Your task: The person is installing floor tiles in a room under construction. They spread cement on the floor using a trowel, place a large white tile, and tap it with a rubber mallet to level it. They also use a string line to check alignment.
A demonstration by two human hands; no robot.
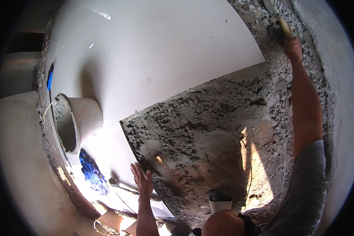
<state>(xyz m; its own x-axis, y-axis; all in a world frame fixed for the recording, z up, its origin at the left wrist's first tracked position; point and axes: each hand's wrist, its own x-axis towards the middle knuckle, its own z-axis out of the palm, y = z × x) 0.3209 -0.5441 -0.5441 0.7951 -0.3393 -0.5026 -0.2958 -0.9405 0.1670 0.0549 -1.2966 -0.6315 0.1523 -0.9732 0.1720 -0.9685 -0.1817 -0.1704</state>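
At the top right corner of the head view, I see my right hand [292, 47] with its fingers clenched round the handle of a trowel [278, 19], the blade reaching up and away into the rough mortar bed [208, 129]. The arm is stretched nearly straight, which I judge lets the blade work the far edge of the grey, lumpy layer without my stepping onto it.

My left hand [142, 181] is the opposite case — fingers released and spread flat, palm down, right where the near white tile [110, 153] meets the wet mortar. It grips nothing; it looks planted there as a prop, to carry my weight while I lean forward.

Further out, a large white tile [145, 59] lies already set beyond the bare mortar. A mortar-crusted bucket [76, 120] rests tipped on its side on the tiles, mouth toward me — close enough to scoop from, I would say. Just below it a crumpled blue cloth [91, 173] lies on the near tile, beside a small round white thing I cannot identify.
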